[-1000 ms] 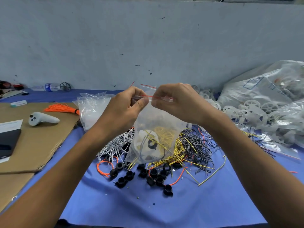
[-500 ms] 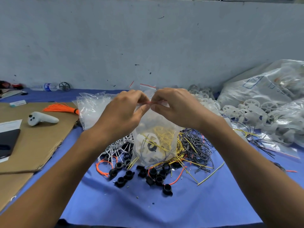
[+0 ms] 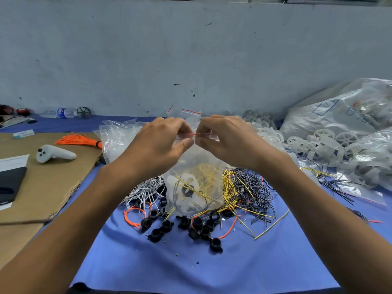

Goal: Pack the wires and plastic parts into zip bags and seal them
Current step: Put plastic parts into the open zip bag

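While hanging filled, zip bag (image 3: 194,187) runs its red seal strip (image 3: 196,134) left–right between both hands. Left hand (image 3: 163,143) and right hand (image 3: 224,139) pinch the strip, thumbs nearly touching mid-strip.

Bright, even, diffuse light leaves only faint shadows under the black plastic parts (image 3: 156,234). A pale sheen lies on the zip bag (image 3: 197,164). The wide lens stretches the lower corners, and fine detail looks slightly soft.

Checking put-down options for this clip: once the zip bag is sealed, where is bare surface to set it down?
Bare blue cloth lies nearest the person, bordered on its far side by the black caps. The cardboard is bare on the near side of the white controller. Crowded: the wire piles below the zip bag, and the white wheels at right.
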`<state>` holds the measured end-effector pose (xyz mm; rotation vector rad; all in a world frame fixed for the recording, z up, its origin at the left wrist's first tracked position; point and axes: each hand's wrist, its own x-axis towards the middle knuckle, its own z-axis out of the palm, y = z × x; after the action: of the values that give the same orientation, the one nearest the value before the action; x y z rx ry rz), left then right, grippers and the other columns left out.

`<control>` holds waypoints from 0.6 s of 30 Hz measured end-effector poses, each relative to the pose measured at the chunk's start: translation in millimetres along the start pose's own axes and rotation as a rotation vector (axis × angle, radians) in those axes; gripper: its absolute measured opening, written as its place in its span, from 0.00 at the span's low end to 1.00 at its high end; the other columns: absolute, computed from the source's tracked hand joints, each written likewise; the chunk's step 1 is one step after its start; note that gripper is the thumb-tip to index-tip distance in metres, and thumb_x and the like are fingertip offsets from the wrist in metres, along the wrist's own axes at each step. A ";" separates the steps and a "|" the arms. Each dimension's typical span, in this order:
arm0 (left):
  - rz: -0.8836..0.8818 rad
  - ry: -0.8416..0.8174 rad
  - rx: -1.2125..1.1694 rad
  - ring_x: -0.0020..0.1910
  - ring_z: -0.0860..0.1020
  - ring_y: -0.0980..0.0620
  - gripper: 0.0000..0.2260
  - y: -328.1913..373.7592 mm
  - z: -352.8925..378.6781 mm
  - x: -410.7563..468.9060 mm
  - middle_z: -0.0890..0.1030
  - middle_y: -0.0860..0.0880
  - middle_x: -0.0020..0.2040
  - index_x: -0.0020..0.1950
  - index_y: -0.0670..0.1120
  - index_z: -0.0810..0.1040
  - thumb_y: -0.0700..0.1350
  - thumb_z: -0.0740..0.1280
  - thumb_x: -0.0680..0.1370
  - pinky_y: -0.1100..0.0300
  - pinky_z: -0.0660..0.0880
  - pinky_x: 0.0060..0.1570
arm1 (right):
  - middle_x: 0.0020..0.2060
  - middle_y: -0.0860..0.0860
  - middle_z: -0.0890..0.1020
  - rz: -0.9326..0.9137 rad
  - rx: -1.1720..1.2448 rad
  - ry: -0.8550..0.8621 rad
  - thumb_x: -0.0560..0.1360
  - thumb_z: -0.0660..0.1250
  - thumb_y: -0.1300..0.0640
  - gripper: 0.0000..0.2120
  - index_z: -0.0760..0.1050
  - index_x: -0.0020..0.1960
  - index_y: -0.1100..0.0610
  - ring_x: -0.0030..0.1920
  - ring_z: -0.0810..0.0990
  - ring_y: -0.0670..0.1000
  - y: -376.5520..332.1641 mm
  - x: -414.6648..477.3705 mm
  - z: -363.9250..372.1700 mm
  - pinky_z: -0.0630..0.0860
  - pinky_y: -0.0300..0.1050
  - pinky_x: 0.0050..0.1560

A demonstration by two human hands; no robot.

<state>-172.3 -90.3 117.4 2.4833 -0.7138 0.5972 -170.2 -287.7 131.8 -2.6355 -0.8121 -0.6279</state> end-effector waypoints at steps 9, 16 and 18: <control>0.007 -0.003 0.014 0.52 0.76 0.48 0.04 -0.6 1.4 -0.5 0.80 0.54 0.49 0.53 0.51 0.79 0.49 0.68 0.81 0.45 0.73 0.57 | 0.48 0.45 0.83 -0.004 0.025 0.002 0.79 0.65 0.47 0.08 0.80 0.51 0.50 0.51 0.81 0.49 -2.5 -1.1 0.8 0.78 0.52 0.51; 0.014 -0.012 -0.017 0.53 0.77 0.48 0.03 -2.0 -0.8 1.5 0.81 0.53 0.49 0.52 0.51 0.78 0.48 0.68 0.80 0.46 0.74 0.56 | 0.46 0.46 0.83 0.001 0.064 0.034 0.78 0.67 0.50 0.06 0.80 0.50 0.52 0.49 0.82 0.49 1.6 -3.8 -2.3 0.78 0.52 0.52; 0.023 -0.017 -0.009 0.53 0.77 0.48 0.03 -0.5 -0.1 2.5 0.82 0.53 0.50 0.53 0.51 0.79 0.48 0.68 0.80 0.46 0.74 0.57 | 0.45 0.45 0.83 0.003 0.076 0.047 0.77 0.68 0.50 0.06 0.81 0.49 0.51 0.48 0.82 0.48 0.1 -3.9 -0.1 0.78 0.51 0.51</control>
<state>-170.1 -90.8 118.5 2.4775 -0.7513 0.5805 -173.1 -289.7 129.9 -2.5430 -0.8027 -0.6431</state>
